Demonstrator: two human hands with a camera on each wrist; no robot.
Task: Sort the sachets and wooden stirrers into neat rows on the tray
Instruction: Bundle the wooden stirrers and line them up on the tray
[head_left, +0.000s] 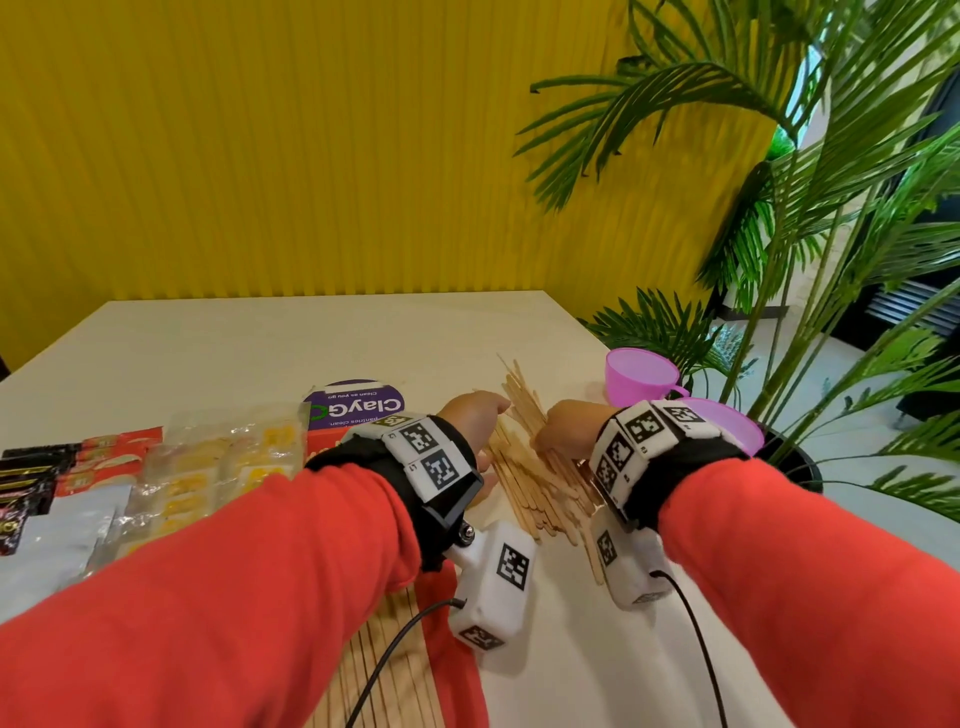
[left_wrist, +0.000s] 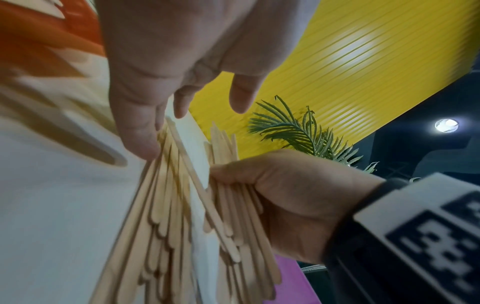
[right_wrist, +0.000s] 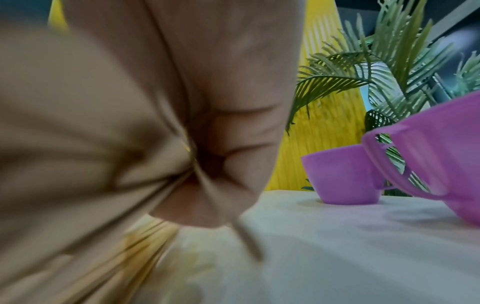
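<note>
Closely, fingers first:
Right fingers (left_wrist: 228, 174): curled tight around a thick bundle of wooden stirrers (left_wrist: 233, 216), thumb pressing across the sticks.
Left fingers (left_wrist: 140, 127): straight and slightly spread, tips resting against the fanned side of the same stirrers; nothing clamped.
Right hand (head_left: 569, 423): knuckles up over the pile, near the counter's right edge.
Left hand (head_left: 470, 415): just beside the right one, touching the loose sticks from the left.
Loose stirrers (head_left: 524, 467): splayed on the bare counter (head_left: 260, 343) between the two hands, ends fanning toward the far edge and toward the near edge.
Sorted stirrers (head_left: 384, 660): laid side by side in a row on the red tray (head_left: 452, 644) at the near edge, partly hidden under the left sleeve (head_left: 234, 597).
Sachets (head_left: 218, 467): clear and yellow ones in rows toward the left edge, red and black ones (head_left: 47, 467) further left; whether all lie on the tray cannot be told.
Purple sticker (head_left: 358, 405): round, printed "ClayGo", behind the sachets.
Pink cups (head_left: 641, 374): two, near the right edge, close beside the right wrist.
Palm plant (head_left: 805, 208): beyond the right edge, against the yellow ribbed wall (head_left: 311, 156).
</note>
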